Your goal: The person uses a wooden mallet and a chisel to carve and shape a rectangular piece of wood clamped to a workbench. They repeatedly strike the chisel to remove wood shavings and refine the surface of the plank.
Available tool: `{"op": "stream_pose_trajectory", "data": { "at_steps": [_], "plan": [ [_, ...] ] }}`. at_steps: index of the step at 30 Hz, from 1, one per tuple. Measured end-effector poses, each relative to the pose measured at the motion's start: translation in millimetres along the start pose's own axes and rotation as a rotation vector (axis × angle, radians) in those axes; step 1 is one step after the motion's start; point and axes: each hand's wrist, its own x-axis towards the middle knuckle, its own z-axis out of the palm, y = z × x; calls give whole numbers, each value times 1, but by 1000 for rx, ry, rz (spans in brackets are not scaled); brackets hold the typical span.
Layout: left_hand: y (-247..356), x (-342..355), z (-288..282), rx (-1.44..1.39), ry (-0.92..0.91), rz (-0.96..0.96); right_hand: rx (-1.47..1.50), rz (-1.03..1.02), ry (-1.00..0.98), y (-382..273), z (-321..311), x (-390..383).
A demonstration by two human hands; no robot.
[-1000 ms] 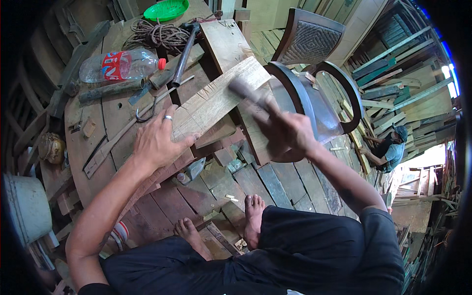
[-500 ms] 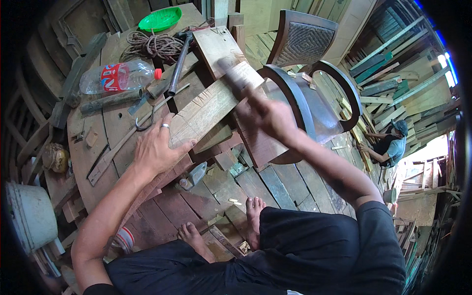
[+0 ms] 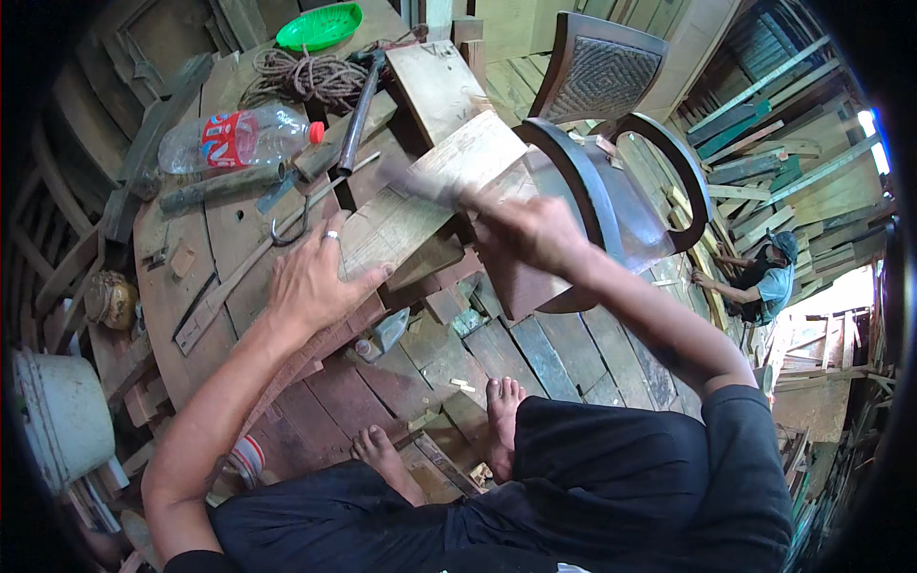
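Note:
A pale wooden board slants across the bench edge, with cut lines and nicks on its face. My left hand, wearing a ring, grips the board's near end, thumb along one edge and fingers at the other. My right hand is closed round the handle of a hand tool. Motion smears the tool's grey head over the middle of the board, so its kind and whether it touches the wood cannot be told. Beyond the board's far end lies another wide plank.
On the workbench lie a plastic bottle, coiled rope, a hammer, a handsaw and a green basket. A chair stands close on the right. Farther right, a person sits beside stacked timber.
My right hand has swung the tool leftward and down along the board, toward my left hand. The left hand keeps its grip. The whole view has shifted slightly.

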Motion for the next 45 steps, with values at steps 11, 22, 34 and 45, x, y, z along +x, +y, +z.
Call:
{"op": "stream_pose_trajectory", "data": {
  "at_steps": [11, 22, 34, 45],
  "plan": [
    [2, 1, -2, -46, 22, 42, -19, 71, 123, 17, -3, 11],
    [-2, 1, 6, 13, 89, 55, -47, 276, 102, 36, -10, -5],
    [1, 2, 4, -4, 58, 47, -151, 527, 42, 28, -21, -3],
    [6, 4, 4, -14, 42, 37, -180, 341, 206, 43, -10, -16]
  ]
}}
